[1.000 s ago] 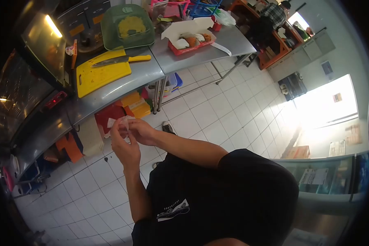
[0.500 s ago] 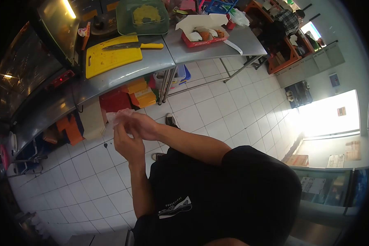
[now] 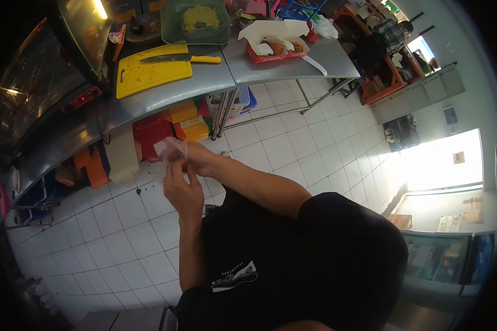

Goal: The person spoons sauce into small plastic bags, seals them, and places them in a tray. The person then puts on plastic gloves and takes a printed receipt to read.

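A thin translucent plastic glove [image 3: 174, 149] covers the fingers of my right hand [image 3: 200, 158], its edge lying across that hand. The glove is crumpled and blurred, so the right fingers hardly show through it. My left hand [image 3: 182, 190] is just below, its thumb and fingertips pinching the glove's edge. Both hands are in the air over the floor, in front of the steel table [image 3: 204, 83]. On that table a knife with a yellow handle [image 3: 206, 59] lies across a yellow cutting board [image 3: 149, 71].
An open red-and-white food box [image 3: 273, 52] and a green tray [image 3: 174, 33] stand on the table. A glass-fronted cabinet [image 3: 44, 71] is at left. Coloured boxes [image 3: 190, 124] sit under the table. A person in a checked shirt [image 3: 392, 36] is far right.
Both hands have shifted slightly right, and the left hand has turned its grip on the plastic. The plastic now stretches further around the right hand. Table items have stayed put.
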